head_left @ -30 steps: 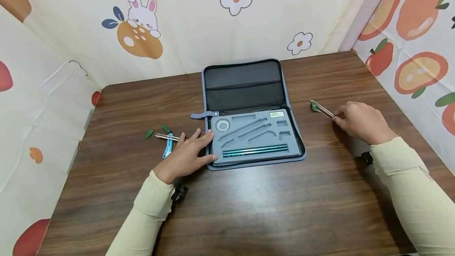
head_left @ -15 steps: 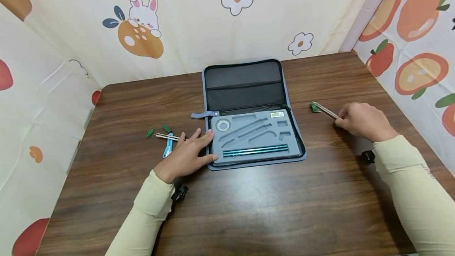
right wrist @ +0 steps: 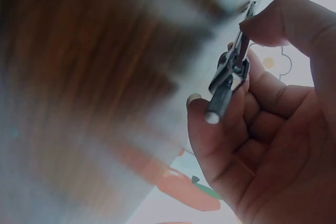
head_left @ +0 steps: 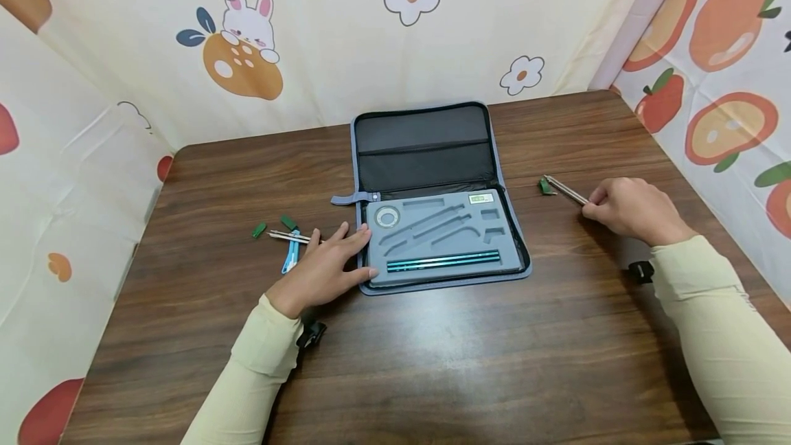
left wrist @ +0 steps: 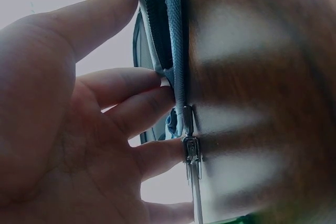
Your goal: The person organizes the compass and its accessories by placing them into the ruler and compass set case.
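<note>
In the head view my right hand (head_left: 636,208) pinches a metal drawing compass (head_left: 565,189) between thumb and fingers, low over the table. The compass's hinge and knurled handle (right wrist: 220,100) show in the right wrist view. A small green piece (head_left: 546,187) lies by its points. My left hand (head_left: 324,263) rests with spread, straight fingers on the left edge of an open zip case (head_left: 526,253). Its outer fingers touch a second metal compass (left wrist: 192,153), partly hidden in the head view. Two dark pencils (head_left: 443,261) lie in the case's grey foam tray (head_left: 426,277).
Beneath the left compass is a light-blue tool (head_left: 290,257), partly covered. Two small green pieces, one farther left (head_left: 259,230), lie near it. The tray also bears a ring-shaped disc (head_left: 378,217), a white-green block (head_left: 480,199) and bare slots. Printed curtains (head_left: 334,53) border the table.
My right hand has shifted slightly to the right with the compass, whose points have moved a little the same way. My left hand stays in place.
</note>
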Motion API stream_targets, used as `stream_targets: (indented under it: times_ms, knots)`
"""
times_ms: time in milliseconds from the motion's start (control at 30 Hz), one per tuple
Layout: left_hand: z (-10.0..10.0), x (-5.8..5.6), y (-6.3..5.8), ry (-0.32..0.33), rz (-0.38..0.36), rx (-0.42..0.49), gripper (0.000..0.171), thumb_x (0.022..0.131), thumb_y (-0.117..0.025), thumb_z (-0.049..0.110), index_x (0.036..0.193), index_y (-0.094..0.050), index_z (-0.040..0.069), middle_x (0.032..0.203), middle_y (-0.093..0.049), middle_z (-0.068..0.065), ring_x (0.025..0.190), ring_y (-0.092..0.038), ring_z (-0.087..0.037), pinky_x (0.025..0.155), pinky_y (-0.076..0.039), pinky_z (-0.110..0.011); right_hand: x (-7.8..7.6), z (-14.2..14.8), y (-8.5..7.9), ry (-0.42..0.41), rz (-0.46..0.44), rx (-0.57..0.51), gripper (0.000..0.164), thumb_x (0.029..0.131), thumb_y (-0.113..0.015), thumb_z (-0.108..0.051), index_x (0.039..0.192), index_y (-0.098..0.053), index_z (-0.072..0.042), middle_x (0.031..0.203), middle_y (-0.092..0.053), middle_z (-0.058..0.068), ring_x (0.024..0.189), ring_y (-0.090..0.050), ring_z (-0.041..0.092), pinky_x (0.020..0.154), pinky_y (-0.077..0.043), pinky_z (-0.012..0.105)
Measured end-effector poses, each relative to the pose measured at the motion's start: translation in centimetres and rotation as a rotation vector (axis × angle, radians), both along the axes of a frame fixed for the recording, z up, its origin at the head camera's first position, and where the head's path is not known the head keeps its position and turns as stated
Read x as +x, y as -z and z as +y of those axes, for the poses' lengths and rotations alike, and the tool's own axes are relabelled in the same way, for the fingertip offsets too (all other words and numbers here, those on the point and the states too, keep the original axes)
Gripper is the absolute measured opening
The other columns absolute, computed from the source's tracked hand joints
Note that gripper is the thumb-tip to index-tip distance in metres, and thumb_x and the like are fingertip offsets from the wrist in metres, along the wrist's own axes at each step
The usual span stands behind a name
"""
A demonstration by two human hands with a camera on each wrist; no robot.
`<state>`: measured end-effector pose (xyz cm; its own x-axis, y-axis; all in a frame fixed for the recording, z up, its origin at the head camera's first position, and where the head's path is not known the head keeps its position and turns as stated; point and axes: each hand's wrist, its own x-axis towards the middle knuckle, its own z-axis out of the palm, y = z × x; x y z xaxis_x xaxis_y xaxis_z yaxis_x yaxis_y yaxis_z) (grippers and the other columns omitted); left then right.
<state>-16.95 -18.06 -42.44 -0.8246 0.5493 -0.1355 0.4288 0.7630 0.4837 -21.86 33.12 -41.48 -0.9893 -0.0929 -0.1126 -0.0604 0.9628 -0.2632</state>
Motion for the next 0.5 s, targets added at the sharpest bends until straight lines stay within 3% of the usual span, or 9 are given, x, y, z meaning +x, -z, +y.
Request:
stream_targets:
  times_ms: [133,500]
  knots:
    - [0.0,-0.03,0.01,-0.001,-0.003,0.001,0.072,0.098,-0.064,0.044,0.156,-0.036,0.011,0.16,-0.033,-0.006,0.15,-0.019,-0.037,0.111,-0.001,-0.072,-0.01,-0.08,-0.06,-0.003,0.002,-0.01,0.025,0.09,-0.069,-0.028,0.091,-0.071,-0.003,0.081,-0.068,0.01,0.065,-0.054,0.025,0.054,-0.04,0.04]
    - [0.0,-0.03,0.01,-0.001,-0.016,0.007,0.07,0.099,-0.063,0.042,0.156,-0.036,0.011,0.16,-0.033,-0.006,0.15,-0.018,-0.037,0.111,0.001,-0.071,0.03,-0.84,-0.13,-0.027,0.119,-0.069,0.018,0.088,-0.067,-0.021,0.087,-0.07,-0.003,0.074,-0.066,0.006,0.061,-0.052,0.022,0.051,-0.039,0.037]
